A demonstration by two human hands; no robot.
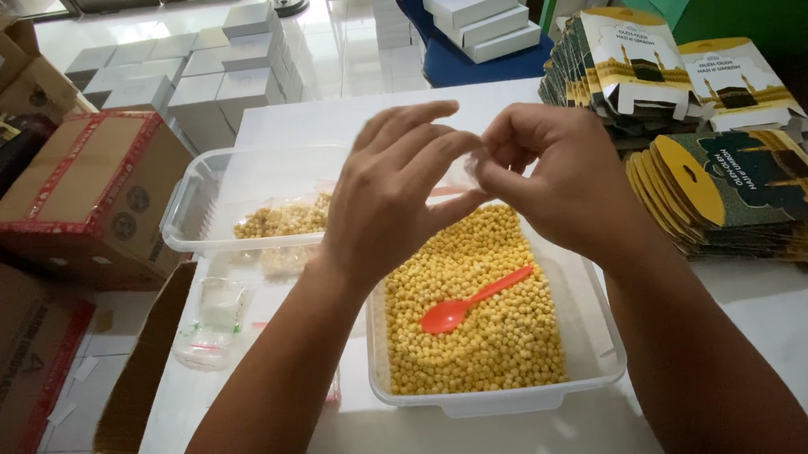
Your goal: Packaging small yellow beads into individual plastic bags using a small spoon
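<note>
A small clear bag (471, 169), hard to make out, sits pinched between both hands above the far end of the tub (599, 355). The left hand (393, 195) nips it with thumb and forefinger, other fingers fanned; the right hand (550, 176) pinches it too, fingers curled. The tub holds yellow pellets (485, 334) and an orange spoon (469, 302). At ten o'clock, a second tub (187, 198) with filled bags (282, 220). At two o'clock, flat printed cartons (738, 188). At eight o'clock, empty bags (214, 323).
</note>
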